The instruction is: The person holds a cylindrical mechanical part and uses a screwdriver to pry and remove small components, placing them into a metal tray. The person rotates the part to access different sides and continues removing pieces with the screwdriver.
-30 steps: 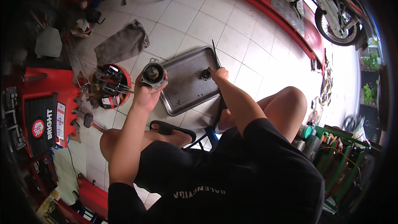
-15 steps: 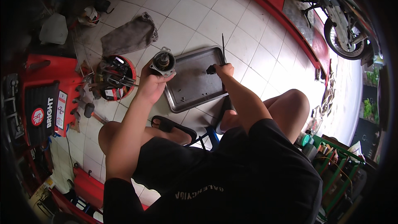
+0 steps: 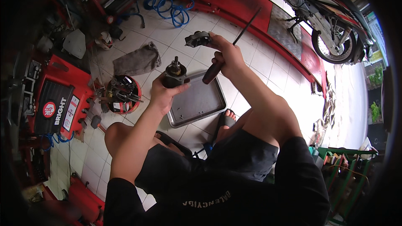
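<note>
My left hand (image 3: 161, 95) is wrapped round a cylindrical metal motor body (image 3: 174, 77), whose open end shows a shaft standing up in the middle. Higher and to the right, my right hand (image 3: 230, 60) grips two things. Its fingers hold a flat, dark metal cover (image 3: 197, 39) at the tips. Against the palm lies a screwdriver (image 3: 212, 73), handle pointing down and long blade up to the right. Below both hands a grey metal tray (image 3: 201, 101) rests on the floor, with a few tiny pieces, perhaps screws, in its near part.
A grey rag (image 3: 138, 60) lies on the tiles beyond a red bucket of tools (image 3: 123, 94). Left stands a red tool case (image 3: 58, 96), with a hammer (image 3: 96, 121) beside it. A blue hose (image 3: 169, 10) coils at the back; a motorcycle (image 3: 331, 25) stands on a red platform (image 3: 234, 2).
My right hand has risen away from the tray's right side, bringing the cover and screwdriver up. The motor body in my left hand has tilted more upright. The whole view has shifted.
</note>
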The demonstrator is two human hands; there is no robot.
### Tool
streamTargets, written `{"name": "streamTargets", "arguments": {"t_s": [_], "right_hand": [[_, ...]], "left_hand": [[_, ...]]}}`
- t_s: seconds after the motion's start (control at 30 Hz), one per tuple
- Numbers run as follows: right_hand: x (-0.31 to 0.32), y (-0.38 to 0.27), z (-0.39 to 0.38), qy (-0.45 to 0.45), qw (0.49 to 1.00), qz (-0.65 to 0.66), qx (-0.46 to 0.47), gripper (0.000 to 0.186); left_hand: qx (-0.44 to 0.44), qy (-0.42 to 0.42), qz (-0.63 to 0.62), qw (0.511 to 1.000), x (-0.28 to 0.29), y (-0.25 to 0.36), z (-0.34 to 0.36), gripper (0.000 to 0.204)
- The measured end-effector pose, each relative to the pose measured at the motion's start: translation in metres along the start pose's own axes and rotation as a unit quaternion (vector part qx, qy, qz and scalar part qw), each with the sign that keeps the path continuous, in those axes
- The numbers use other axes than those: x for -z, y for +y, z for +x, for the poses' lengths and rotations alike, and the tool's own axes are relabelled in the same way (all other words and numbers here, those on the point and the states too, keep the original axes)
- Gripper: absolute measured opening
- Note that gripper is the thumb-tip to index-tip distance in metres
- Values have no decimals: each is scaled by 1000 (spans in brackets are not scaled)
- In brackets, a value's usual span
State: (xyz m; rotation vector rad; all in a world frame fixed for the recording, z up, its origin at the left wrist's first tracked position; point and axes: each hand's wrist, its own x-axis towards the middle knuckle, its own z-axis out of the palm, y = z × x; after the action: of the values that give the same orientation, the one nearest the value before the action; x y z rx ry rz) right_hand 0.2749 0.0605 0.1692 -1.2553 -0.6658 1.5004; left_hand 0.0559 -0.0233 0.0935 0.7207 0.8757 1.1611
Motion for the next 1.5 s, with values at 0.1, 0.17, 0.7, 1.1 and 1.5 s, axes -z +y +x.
{"name": "streamTargets", "arguments": {"t_s": [0.1,0.17,0.7,1.1,1.5], "right_hand": [[2,-8,-32,-36,994,100,-32,33],[3,-10,-37,-36,991,116,-54,34],[-19,3,-41,-20,1000,2,14,51],[-25,21,-56,-35,992,-65,103,55],[-20,27,-57,-70,975,-81,192,48]], "left_hand": [[-39,16,72,997,-26,5,-19,50],[-78,29,111,990,-32,6,-22,50],[-146,123,281,940,-35,7,-1,50],[-182,139,309,923,-42,15,14,55],[-260,153,371,878,-48,34,7,56]]}}
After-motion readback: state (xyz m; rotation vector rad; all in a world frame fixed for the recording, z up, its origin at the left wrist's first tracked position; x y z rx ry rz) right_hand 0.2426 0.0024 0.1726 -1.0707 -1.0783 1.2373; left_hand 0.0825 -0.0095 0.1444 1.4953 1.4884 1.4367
